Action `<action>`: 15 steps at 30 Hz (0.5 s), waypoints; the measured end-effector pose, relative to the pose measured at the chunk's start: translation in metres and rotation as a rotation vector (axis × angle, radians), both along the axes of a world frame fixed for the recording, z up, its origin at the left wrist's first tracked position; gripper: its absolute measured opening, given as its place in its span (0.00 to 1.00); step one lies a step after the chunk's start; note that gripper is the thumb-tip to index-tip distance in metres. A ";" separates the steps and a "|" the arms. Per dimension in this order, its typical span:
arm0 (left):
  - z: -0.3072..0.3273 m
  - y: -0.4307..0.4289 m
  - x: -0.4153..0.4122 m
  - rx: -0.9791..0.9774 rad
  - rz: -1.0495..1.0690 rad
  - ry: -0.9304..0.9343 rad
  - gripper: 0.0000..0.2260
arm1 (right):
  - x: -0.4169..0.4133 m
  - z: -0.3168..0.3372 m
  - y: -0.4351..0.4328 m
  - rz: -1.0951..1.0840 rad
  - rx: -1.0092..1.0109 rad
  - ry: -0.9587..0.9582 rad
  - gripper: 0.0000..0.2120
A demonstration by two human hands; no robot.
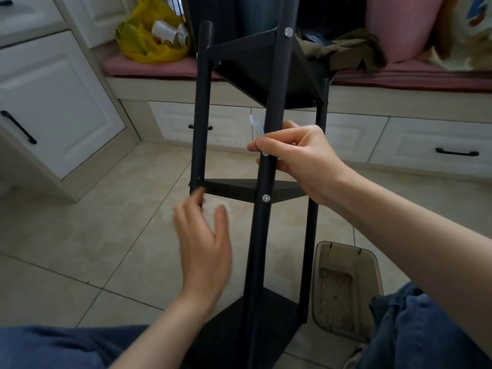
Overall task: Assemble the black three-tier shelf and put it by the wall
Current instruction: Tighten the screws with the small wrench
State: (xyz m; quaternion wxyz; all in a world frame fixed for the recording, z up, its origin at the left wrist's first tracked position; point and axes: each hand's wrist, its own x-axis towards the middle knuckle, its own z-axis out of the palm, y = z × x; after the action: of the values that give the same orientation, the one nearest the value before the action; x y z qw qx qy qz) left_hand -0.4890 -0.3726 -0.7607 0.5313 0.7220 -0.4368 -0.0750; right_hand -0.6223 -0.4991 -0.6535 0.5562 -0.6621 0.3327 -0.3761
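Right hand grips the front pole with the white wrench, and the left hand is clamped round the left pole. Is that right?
No. In the head view the left hand is open, fingers straight beside the left pole, not clamped round it. The right hand does grip the front pole with the white wrench.

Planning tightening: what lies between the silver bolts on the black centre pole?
Head view: the right hand gripping that black pole, holding a translucent plastic wrench.

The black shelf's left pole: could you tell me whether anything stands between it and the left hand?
Nothing visible does; the open left hand is right beside the black left pole, just below the middle tier.
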 end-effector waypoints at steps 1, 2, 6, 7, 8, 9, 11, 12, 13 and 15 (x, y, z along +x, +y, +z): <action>0.000 0.007 -0.013 0.016 -0.078 0.070 0.23 | 0.001 0.000 0.000 -0.004 -0.006 -0.005 0.06; -0.001 0.012 -0.023 0.039 -0.142 0.113 0.22 | 0.001 0.001 0.001 -0.011 -0.010 -0.012 0.06; -0.004 0.010 -0.041 0.103 -0.265 0.204 0.15 | 0.008 0.002 0.006 -0.015 -0.018 0.003 0.05; -0.003 0.008 -0.041 0.098 -0.277 0.236 0.13 | 0.011 0.003 0.007 -0.012 -0.021 0.009 0.05; -0.002 0.007 -0.040 0.086 -0.282 0.256 0.12 | 0.013 0.003 0.009 -0.010 -0.025 0.011 0.05; -0.002 0.005 -0.040 0.070 -0.278 0.267 0.13 | 0.015 0.003 0.010 -0.006 -0.026 0.011 0.05; -0.003 0.003 -0.038 0.049 -0.269 0.270 0.13 | 0.017 0.005 0.010 0.000 -0.028 0.008 0.05; -0.003 0.001 -0.037 0.044 -0.266 0.262 0.13 | 0.018 0.006 0.010 0.000 -0.032 0.005 0.05; -0.004 -0.001 -0.036 0.040 -0.260 0.245 0.13 | 0.019 0.007 0.010 -0.003 -0.041 0.000 0.05; -0.003 -0.006 -0.033 0.031 -0.250 0.213 0.15 | 0.021 0.011 0.009 -0.006 -0.060 -0.013 0.05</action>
State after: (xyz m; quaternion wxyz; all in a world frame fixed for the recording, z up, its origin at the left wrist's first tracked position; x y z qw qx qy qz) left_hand -0.5221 -0.3781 -0.7640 0.5498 0.6581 -0.4633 -0.2235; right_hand -0.6016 -0.4905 -0.6429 0.5373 -0.6750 0.3198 -0.3917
